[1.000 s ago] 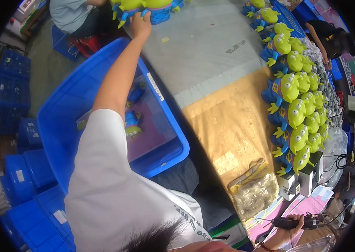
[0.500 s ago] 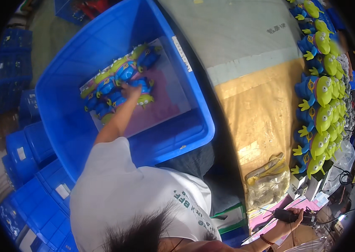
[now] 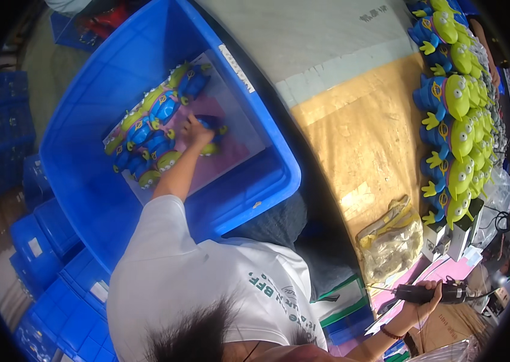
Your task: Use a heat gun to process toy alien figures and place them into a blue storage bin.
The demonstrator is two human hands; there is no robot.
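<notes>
My left hand (image 3: 196, 134) is down inside a large blue plastic bin (image 3: 95, 181), closed on a toy figure (image 3: 209, 123) with a blue body and a green head. The hand covers part of this figure. To its left, several more green and blue toy figures (image 3: 140, 130) lie in rows on the bin's pinkish bottom sheet. At the lower right, my right hand (image 3: 428, 295) grips a black electric screwdriver (image 3: 414, 294). Its thin bit points left, over papers at the workbench edge.
The workbench (image 3: 351, 151) has a tan, shiny top beside the bin. Several finished-looking alien figures (image 3: 457, 133) stand in rows along its right side. A crumpled clear plastic bag (image 3: 390, 241) lies near the screwdriver. Blue crates (image 3: 74, 308) are stacked at the left.
My left hand has shifted right within the bin, and the figure under it has moved away from the rows. The right hand still holds the screwdriver. The whole view has shifted slightly.
</notes>
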